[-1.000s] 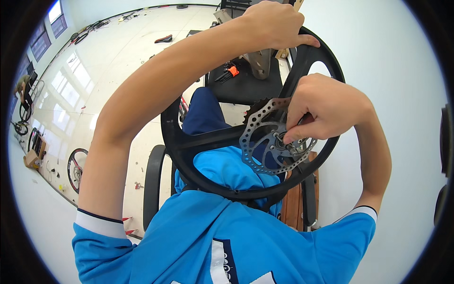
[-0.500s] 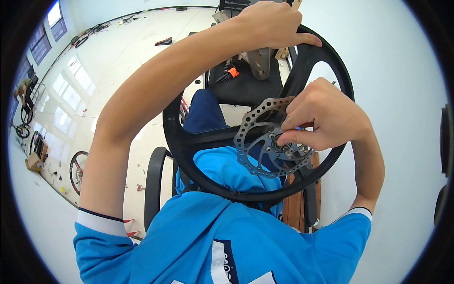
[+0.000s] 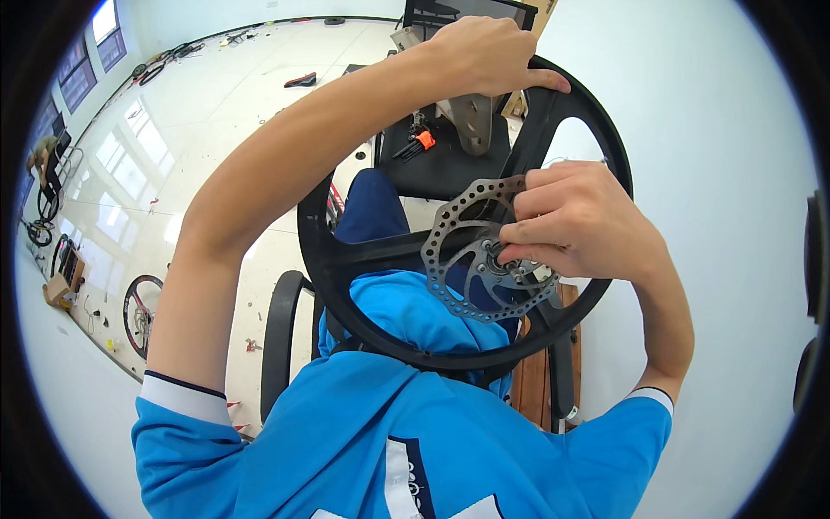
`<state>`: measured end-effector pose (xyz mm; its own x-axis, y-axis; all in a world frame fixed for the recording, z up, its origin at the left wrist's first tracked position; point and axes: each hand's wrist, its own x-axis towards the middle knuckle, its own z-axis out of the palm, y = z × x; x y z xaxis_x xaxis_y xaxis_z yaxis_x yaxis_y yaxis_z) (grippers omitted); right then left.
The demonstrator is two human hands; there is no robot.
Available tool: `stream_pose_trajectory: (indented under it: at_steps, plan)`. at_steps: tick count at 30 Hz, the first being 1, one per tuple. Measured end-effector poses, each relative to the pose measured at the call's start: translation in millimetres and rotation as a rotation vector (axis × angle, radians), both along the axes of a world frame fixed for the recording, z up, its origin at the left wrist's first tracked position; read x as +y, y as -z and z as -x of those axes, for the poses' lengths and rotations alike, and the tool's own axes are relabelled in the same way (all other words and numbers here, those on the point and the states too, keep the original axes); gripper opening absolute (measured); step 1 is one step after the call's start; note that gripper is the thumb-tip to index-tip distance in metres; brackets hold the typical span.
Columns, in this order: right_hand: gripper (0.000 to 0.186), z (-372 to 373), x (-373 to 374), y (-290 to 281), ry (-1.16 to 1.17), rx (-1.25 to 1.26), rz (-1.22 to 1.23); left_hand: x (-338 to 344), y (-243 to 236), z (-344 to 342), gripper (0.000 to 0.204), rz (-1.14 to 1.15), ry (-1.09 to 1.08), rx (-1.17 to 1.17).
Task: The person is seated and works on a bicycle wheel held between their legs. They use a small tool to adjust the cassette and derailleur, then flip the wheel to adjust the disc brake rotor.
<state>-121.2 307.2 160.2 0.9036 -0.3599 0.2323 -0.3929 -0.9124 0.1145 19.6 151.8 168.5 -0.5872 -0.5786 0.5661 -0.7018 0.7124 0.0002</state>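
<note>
A black spoked bicycle wheel (image 3: 380, 251) leans upright over my lap, its lower rim against my blue shirt. My left hand (image 3: 488, 54) is closed on the far top of the rim, with the thumb lying along it. A silver disc brake rotor (image 3: 437, 227), drilled with many holes, sits on the hub. My right hand (image 3: 579, 214) is at the rotor's centre, thumb and fingertips pinched together beside the axle end. Whatever is between those fingertips is hidden. The back of this hand covers the right part of the rotor.
Ahead stands a black chair (image 3: 432, 169) bearing black tools with an orange part (image 3: 424, 140) and a grey metal piece (image 3: 471, 125). A saddle (image 3: 301, 80) and another wheel (image 3: 138, 316) lie on the floor at left. Far left, a person (image 3: 43, 160) bends over. A white wall is at right.
The wheel has shifted slightly left, and its top, with my left hand, has come a little nearer. My right hand has turned at the hub, its fingers now more stretched across the rotor.
</note>
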Motion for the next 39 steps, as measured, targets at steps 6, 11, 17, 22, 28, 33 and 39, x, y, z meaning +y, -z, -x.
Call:
stream_pose_trajectory:
  at_steps: [6,11,17,22,28,33,39]
  plan:
    - [0.015,-5.3,5.8,-19.5,0.119,0.178,0.305,-4.1,5.0,-0.9,0.085,0.038,0.01,0.012]
    - [0.007,-9.7,10.8,2.3,0.027,0.171,0.679,-2.4,6.3,-2.5,0.085,0.073,0.025,0.046]
    - [0.009,-3.7,23.9,8.6,0.028,0.228,0.398,-5.1,11.8,-0.7,0.086,0.056,-0.028,0.009]
    - [0.012,3.8,24.5,5.8,-0.021,0.091,0.245,-2.2,7.5,2.1,0.087,0.04,-0.014,0.024]
    - [0.012,16.9,35.5,-15.7,0.124,-0.11,0.391,-11.2,18.7,-4.4,0.089,0.075,-0.013,0.036]
    - [0.015,38.8,81.5,52.6,0.338,-0.386,0.24,-9.8,20.1,-10.2,0.088,0.041,-0.028,0.052]
    - [0.022,-7.8,86.0,115.5,0.4,-0.699,0.16,-6.5,19.2,-11.3,0.088,0.011,-0.058,0.02]
